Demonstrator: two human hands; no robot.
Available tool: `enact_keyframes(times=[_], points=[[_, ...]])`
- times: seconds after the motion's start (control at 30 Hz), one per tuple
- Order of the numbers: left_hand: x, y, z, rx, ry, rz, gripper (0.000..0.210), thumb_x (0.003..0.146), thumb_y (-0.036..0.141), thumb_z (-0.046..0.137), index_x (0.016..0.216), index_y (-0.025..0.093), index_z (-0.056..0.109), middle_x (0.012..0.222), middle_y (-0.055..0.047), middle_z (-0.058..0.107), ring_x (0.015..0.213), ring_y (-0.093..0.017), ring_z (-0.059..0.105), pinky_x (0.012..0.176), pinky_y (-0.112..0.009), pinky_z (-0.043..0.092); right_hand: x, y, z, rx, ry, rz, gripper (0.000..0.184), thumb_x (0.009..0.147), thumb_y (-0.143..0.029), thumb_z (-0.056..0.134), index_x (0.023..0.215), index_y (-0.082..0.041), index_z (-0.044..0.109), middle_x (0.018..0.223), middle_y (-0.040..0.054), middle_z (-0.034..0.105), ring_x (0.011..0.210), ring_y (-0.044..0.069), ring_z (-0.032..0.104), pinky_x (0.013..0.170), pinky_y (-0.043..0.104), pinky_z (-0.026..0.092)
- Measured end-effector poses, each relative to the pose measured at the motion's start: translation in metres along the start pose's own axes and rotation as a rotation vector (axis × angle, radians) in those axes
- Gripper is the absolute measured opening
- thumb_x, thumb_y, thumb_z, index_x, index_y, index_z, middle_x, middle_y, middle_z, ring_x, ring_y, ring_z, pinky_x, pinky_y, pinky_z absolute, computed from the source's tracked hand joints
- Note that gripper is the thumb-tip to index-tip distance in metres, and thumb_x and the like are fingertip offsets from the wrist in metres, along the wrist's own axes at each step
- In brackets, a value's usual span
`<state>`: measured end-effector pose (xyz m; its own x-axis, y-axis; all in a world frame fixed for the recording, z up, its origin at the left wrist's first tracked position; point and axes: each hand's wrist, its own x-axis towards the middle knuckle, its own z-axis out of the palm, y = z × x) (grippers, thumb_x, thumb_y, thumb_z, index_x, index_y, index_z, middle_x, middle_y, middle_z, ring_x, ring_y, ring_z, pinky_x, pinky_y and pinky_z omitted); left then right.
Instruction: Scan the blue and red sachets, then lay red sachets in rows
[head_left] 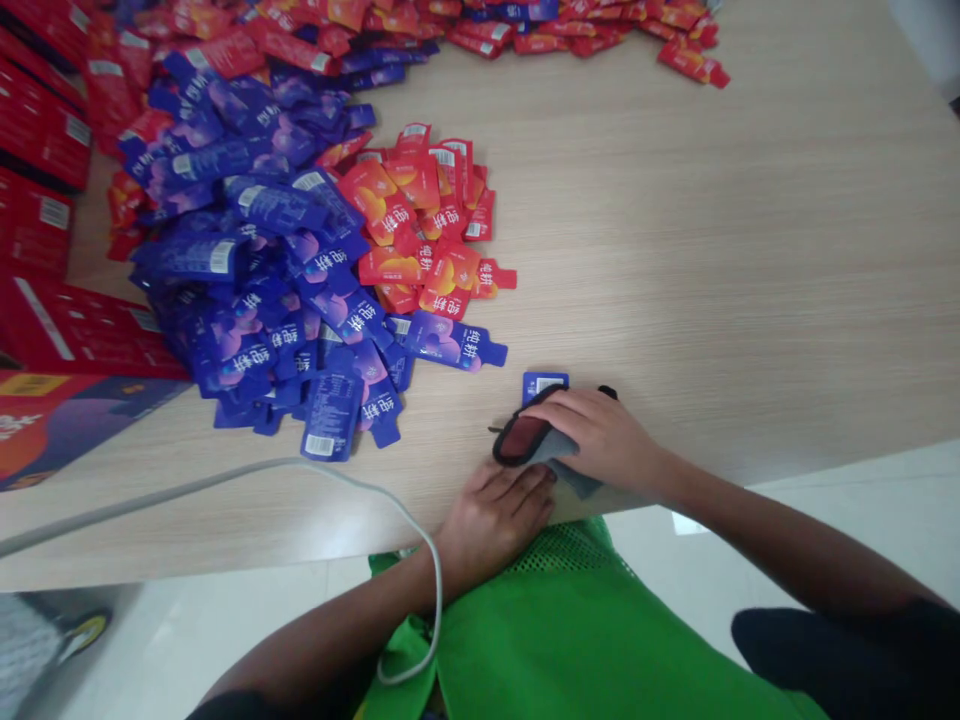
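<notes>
My right hand (600, 435) is closed on a small cloth piece (523, 437) near the table's front edge. The cloth has a black rim, a dark reddish panel and grey fabric hanging below; its exact kind I cannot make out. Just behind it lies a blue sachet (545, 382), barcode side up and partly covered. My left hand (504, 512) rests at the table edge below the cloth, fingers side by side and lightly bent, with nothing visible in them. Whether its fingertips touch the cloth I cannot tell.
Blue spouted sachets (262, 240) lie heaped at the left, beside a smaller group of red sachets (427, 220). More red sachets (570, 25) spread along the back. Red boxes (45, 240) stand at the far left. A pale cable (247, 474) crosses the front edge and my left forearm.
</notes>
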<state>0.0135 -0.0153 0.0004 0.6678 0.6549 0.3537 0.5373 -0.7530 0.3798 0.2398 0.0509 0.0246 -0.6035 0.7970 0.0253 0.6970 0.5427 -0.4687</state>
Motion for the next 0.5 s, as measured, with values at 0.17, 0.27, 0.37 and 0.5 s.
enact_keyframes(times=[0.17, 0.27, 0.37, 0.5], points=[[0.000, -0.001, 0.001, 0.057, -0.022, 0.013, 0.028, 0.104, 0.029, 0.065, 0.129, 0.017, 0.071, 0.141, -0.002, 0.073, 0.134, -0.021, 0.066, 0.110, -0.036, 0.049, 0.044, 0.036, -0.014, -0.068, 0.077, 0.045, 0.045, 0.088, -0.021, 0.073, 0.133, -0.024, 0.065, 0.122, 0.0100, 0.073, 0.112, 0.031, 0.068, 0.097, 0.046, 0.055], [-0.001, -0.002, -0.001, 0.063, -0.023, 0.028, 0.028, 0.104, 0.027, 0.066, 0.130, 0.017, 0.070, 0.142, -0.002, 0.072, 0.134, -0.021, 0.065, 0.110, -0.037, 0.048, 0.061, 0.053, -0.033, -0.081, 0.159, 0.090, 0.045, 0.089, -0.021, 0.071, 0.134, -0.022, 0.065, 0.123, 0.0117, 0.073, 0.114, 0.033, 0.068, 0.099, 0.048, 0.054], [0.004, -0.005, -0.008, 0.020, 0.013, 0.035, 0.026, 0.103, 0.028, 0.068, 0.127, 0.018, 0.071, 0.133, -0.002, 0.077, 0.129, -0.020, 0.068, 0.105, -0.036, 0.049, 0.058, 0.061, -0.056, -0.006, 0.367, 0.144, 0.047, 0.089, -0.020, 0.069, 0.136, -0.025, 0.065, 0.127, 0.0103, 0.073, 0.118, 0.033, 0.068, 0.102, 0.050, 0.054], [0.024, -0.012, -0.017, -0.058, 0.082, -0.037, 0.024, 0.102, 0.028, 0.070, 0.124, 0.019, 0.069, 0.113, 0.000, 0.082, 0.113, -0.018, 0.072, 0.095, -0.035, 0.049, 0.031, 0.063, -0.069, 0.064, 0.583, 0.248, 0.044, 0.090, -0.026, 0.070, 0.134, -0.031, 0.066, 0.127, 0.0080, 0.074, 0.117, 0.034, 0.069, 0.102, 0.055, 0.055]])
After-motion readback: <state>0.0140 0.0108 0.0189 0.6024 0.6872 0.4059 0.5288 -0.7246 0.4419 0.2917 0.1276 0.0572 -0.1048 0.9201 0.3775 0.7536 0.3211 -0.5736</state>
